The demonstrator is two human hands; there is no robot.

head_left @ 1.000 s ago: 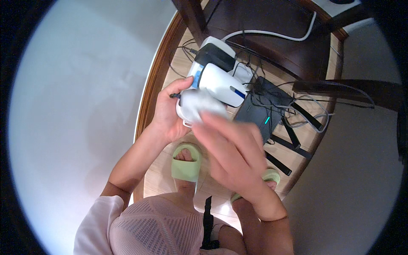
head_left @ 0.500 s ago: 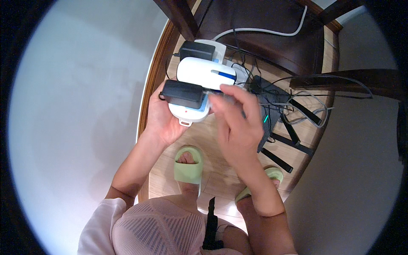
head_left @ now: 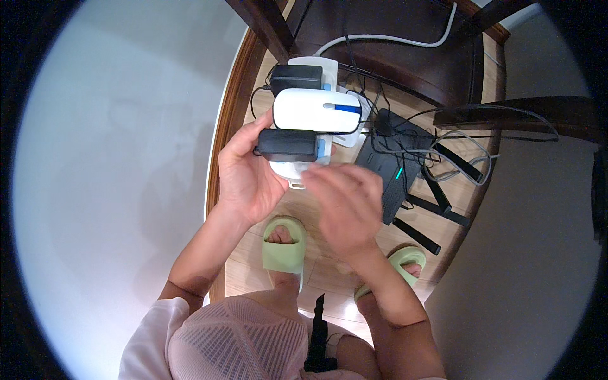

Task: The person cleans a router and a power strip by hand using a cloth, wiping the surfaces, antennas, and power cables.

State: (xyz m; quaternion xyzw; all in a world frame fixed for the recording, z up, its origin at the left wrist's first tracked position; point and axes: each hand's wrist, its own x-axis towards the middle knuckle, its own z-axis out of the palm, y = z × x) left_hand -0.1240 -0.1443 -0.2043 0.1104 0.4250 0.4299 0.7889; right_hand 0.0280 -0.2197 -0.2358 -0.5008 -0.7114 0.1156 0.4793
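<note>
Here the left hand grips the white power strip with its black adapters, raised above the router; the right hand, fingers loosely spread and empty, hovers just beside it, likely mid-handling.

Tangled cables and a black router crowd the right; wood floor below lies open

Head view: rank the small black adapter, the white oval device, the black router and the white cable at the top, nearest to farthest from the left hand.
1. Small black adapter: under the left hand's fingertips, touching.
2. White oval device: just above the adapter.
3. Black router: on the floor to the right, behind the blurred right hand.
4. White cable: top of the picture, over the dark wooden furniture.
</note>
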